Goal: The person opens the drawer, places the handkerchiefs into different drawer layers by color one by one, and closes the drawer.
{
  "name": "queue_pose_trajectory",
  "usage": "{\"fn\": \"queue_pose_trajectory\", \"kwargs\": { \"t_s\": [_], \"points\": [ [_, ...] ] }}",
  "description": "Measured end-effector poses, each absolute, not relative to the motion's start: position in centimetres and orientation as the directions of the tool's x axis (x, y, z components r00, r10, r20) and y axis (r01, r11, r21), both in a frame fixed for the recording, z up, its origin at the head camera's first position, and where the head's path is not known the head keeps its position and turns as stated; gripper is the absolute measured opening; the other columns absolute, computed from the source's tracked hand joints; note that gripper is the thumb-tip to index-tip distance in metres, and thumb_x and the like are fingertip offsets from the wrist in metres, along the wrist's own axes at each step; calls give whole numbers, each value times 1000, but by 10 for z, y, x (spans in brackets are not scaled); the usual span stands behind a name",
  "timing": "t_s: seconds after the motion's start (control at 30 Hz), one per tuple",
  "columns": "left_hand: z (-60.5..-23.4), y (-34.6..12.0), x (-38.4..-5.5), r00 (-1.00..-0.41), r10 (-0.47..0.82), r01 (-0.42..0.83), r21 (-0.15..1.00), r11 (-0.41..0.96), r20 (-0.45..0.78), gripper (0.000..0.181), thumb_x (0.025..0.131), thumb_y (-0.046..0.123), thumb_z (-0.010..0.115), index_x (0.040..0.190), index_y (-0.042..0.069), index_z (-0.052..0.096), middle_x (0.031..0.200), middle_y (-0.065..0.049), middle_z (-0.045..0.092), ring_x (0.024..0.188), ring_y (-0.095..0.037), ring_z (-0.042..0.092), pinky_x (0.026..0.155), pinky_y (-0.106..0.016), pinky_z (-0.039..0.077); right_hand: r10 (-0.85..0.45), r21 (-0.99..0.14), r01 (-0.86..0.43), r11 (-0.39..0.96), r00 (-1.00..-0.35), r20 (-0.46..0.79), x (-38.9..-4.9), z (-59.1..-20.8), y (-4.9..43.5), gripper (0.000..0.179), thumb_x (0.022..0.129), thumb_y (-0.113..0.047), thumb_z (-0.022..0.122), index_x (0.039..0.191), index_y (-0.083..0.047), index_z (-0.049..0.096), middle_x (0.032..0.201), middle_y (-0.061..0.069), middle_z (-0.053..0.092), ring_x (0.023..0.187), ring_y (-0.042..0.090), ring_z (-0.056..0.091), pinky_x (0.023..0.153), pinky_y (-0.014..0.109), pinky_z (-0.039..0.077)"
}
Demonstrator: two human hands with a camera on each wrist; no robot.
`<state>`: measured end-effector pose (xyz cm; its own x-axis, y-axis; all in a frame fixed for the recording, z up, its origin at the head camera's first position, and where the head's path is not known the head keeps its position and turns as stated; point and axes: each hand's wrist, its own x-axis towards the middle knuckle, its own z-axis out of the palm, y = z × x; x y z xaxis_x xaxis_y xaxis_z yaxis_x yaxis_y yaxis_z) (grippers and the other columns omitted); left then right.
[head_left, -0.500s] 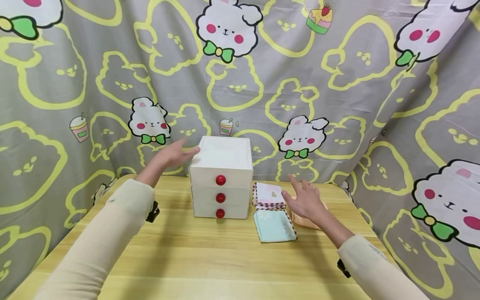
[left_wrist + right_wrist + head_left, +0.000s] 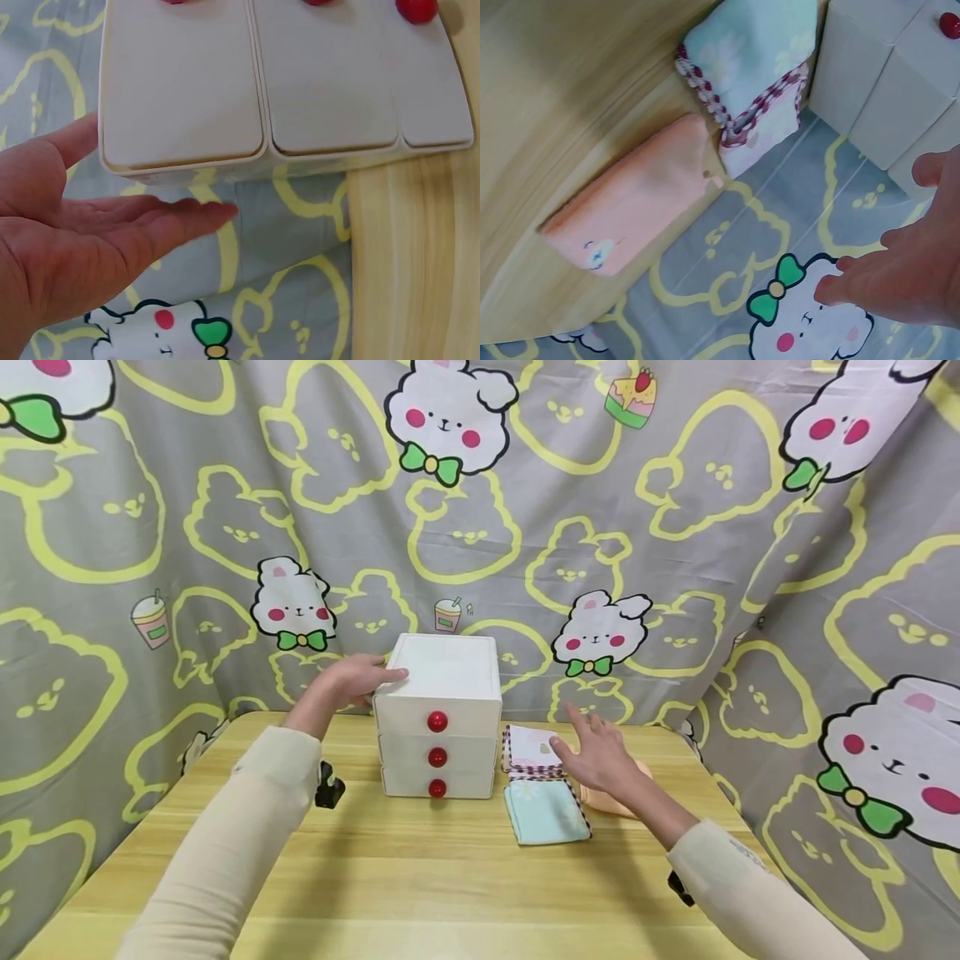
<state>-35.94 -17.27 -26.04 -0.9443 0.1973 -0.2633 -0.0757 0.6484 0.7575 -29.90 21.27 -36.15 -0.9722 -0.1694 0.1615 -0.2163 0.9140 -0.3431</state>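
Observation:
A white three-drawer box (image 2: 444, 668) with round red knobs stands on the table, its drawers closed. My left hand (image 2: 351, 680) is at the box's upper left edge, the thumb over the top and straight fingers (image 2: 176, 225) along the left side. To the right of the box, my right hand (image 2: 602, 758) is spread above the folded cloths, holding nothing. Below it lie a light blue folded cloth (image 2: 546, 817) and a white-pink one (image 2: 534, 747) with checkered edging. A peach folded cloth (image 2: 641, 195) with a small embroidered face is partly hidden by the right arm in the head view.
A grey curtain (image 2: 480, 552) with yellow and white cartoon animals hangs close behind the wooden table (image 2: 450, 893) and along both sides. The box stands near the table's back edge.
My left hand has come down and right onto the box's upper left edge. The right hand has shifted only slightly. The box and cloths stay in place on the table.

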Motion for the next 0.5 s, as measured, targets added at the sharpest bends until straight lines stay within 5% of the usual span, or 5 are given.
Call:
{"fn": "queue_pose_trajectory", "kwargs": {
  "t_s": [0.13, 0.5],
  "points": [
    [-265, -173, -360, -935, 240, -80, 818, 570, -260, 65, 108, 30, 51, 159, 0, 26, 147, -25, 49, 129, -36, 54, 109, -50, 48, -186, -349, -235, 907, -968, 169, -297, -356, 205, 75, 105, -46, 44, 162, -6, 16, 158, 40, 23, 146, 61, 16, 120, 71, 13],
    [-274, -178, -364, -950, 203, -125, 886, 447, -236, 73, 103, 25, 61, 162, 5, 21, 150, -25, 49, 132, -37, 56, 107, -48, 50, -208, -408, -228, 884, -974, 93, -289, -336, 176, 83, 103, -56, 42, 161, -2, 18, 160, 28, 34, 145, 49, 34, 116, 64, 32]
  ]
}}
